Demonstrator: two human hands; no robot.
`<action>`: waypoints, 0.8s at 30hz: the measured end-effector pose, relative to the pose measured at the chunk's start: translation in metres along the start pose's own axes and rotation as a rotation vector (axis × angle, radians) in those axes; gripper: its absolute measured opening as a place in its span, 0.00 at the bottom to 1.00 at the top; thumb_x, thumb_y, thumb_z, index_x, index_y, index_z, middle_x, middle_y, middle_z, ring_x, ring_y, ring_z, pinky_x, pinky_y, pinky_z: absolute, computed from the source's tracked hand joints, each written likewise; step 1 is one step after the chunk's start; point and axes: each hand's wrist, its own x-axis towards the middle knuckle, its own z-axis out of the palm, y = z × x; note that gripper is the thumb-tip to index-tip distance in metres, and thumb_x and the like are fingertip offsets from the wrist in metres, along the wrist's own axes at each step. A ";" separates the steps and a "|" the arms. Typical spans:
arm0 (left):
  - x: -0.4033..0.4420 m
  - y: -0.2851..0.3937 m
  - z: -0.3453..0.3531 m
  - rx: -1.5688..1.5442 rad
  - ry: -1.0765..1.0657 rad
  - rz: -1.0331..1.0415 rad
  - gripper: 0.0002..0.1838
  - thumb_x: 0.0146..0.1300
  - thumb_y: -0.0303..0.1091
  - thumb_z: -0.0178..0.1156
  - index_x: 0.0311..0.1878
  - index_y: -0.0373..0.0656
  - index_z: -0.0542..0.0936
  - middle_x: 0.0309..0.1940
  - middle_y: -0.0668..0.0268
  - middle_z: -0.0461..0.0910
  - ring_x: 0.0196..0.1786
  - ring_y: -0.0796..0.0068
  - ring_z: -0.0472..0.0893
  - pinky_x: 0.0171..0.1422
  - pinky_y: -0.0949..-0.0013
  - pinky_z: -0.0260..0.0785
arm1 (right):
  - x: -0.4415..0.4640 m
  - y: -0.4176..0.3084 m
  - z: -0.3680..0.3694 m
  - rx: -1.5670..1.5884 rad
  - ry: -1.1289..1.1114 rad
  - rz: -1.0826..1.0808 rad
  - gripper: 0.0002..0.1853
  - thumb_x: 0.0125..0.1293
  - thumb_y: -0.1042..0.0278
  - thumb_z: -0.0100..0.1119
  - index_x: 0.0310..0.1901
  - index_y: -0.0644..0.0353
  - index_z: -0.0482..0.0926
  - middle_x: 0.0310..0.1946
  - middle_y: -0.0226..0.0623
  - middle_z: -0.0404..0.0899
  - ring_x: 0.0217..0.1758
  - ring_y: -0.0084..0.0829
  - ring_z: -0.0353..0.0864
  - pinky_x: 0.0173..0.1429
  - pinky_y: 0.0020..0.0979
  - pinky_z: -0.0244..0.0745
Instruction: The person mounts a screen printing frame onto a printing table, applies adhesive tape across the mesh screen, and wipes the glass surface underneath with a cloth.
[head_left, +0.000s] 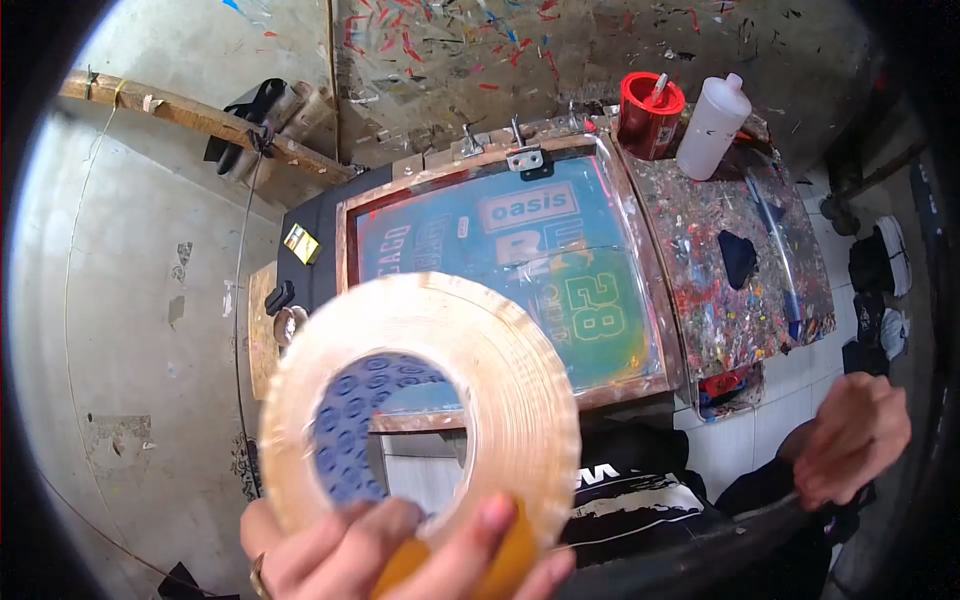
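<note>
My left hand (400,545) grips a large roll of packing tape (515,390) close to the camera. The fingers pass over its lower rim, and a yellow-brown side of the tape shows beneath them. A patterned blue core lines the roll's hole. Out to the right, my right hand (855,440) is closed in a fist-like pinch, slightly blurred. A dark, see-through strip of tape (690,560) runs from the roll towards it. Behind the roll lies a screen-printing frame (655,300) with a blue mesh (420,235) bearing lettering, partly hidden by the roll.
A metal hinge clamp (524,158) holds the frame's back edge. On the paint-spattered board (700,220) stand a red tub (645,135) and a white squeeze bottle (712,130), near a dark cloth (738,258). A small yellow box (300,244) lies left of the frame.
</note>
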 end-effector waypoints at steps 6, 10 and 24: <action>0.024 0.027 -0.032 0.079 -0.103 -0.286 0.29 0.44 0.53 0.82 0.49 0.51 0.90 0.33 0.57 0.85 0.33 0.57 0.85 0.35 0.66 0.78 | 0.016 -0.014 -0.025 -0.210 -0.274 -0.068 0.11 0.57 0.66 0.80 0.42 0.46 0.92 0.38 0.23 0.91 0.40 0.16 0.89 0.43 0.17 0.72; 0.021 0.024 -0.029 0.069 -0.044 -0.306 0.29 0.44 0.53 0.82 0.50 0.53 0.90 0.34 0.57 0.85 0.34 0.57 0.86 0.39 0.65 0.78 | 0.025 -0.006 -0.029 -0.198 -0.310 -0.076 0.12 0.56 0.66 0.80 0.43 0.46 0.92 0.37 0.22 0.91 0.40 0.16 0.89 0.42 0.18 0.72; -0.004 -0.062 -0.014 -0.085 -0.234 0.036 0.26 0.45 0.50 0.81 0.51 0.59 0.90 0.44 0.57 0.86 0.29 0.76 0.84 0.32 0.79 0.72 | -0.029 0.182 0.084 0.380 0.370 0.721 0.04 0.64 0.80 0.67 0.36 0.72 0.86 0.31 0.44 0.83 0.31 0.29 0.84 0.37 0.28 0.80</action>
